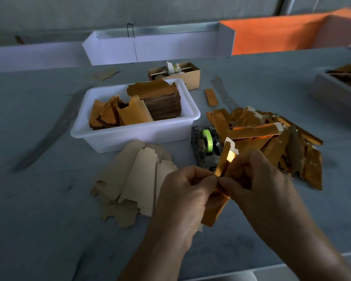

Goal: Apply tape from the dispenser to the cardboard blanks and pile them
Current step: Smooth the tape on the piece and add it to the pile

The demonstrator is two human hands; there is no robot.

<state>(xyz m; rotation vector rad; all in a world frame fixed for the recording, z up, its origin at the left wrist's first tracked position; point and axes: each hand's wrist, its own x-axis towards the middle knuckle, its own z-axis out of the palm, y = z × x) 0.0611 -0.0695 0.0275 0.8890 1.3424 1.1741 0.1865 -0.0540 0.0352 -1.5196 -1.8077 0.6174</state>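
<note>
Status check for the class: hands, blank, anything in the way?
Left hand and right hand both pinching one gold blank, above table. Tape dispenser just beyond. Nothing in the way.

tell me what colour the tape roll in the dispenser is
Bright neon green: the tape roll sits in the dark dispenser, shown in the head view.

A folded gold cardboard blank (221,179) stands tilted just in front of the tape dispenser (206,148), which holds a green roll. Right of the dispenser lies a loose pile of gold blanks (272,138); left of it, plain tan blanks (134,179) fan out flat.
</note>
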